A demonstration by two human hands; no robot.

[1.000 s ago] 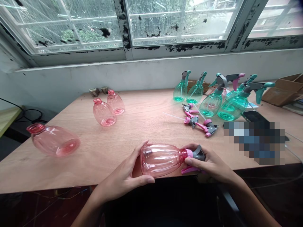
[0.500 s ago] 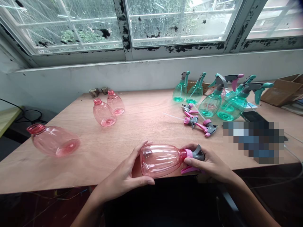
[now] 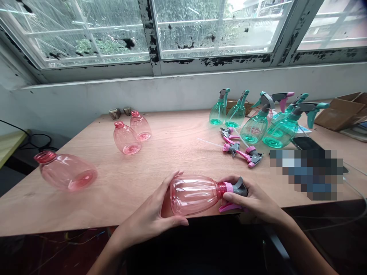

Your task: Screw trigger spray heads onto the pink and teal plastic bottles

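Note:
A clear pink spray bottle [image 3: 195, 194] lies on its side at the near edge of the wooden table [image 3: 172, 149], base toward the left. My left hand [image 3: 150, 215] cups its base end, fingers wrapped round it. My right hand [image 3: 255, 200] grips the grey and pink trigger head [image 3: 236, 189] and the pink collar at the bottle's neck. The trigger lever sticks out below my fingers.
Three headless pink bottles lie at left: one [image 3: 64, 171] near the edge, two [image 3: 126, 138] [image 3: 140, 125] further back. Loose pink trigger heads [image 3: 241, 148] lie mid-right. Several green spray bottles [image 3: 258, 122] stand behind them. Cardboard boxes [image 3: 341, 110] sit far right, a dark phone [image 3: 306, 143] nearby.
Both hands stay on the pink bottle in the same grip. The view has tilted slightly, so everything sits a little lower in the frame.

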